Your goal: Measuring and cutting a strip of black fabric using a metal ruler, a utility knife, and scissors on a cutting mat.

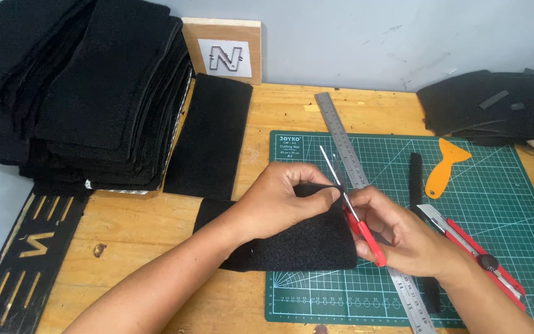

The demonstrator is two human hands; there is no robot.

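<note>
Scissors [356, 219] handles hidden inside right hand [403, 238]

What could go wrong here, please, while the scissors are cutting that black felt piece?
The left hand pinches the black felt piece right beside the blades of the red-handled scissors, so a fingertip might get nicked. The right hand works close to the red utility knife; whether its blade is out is unclear. The steel ruler under the work could possibly deflect the blades.
</note>
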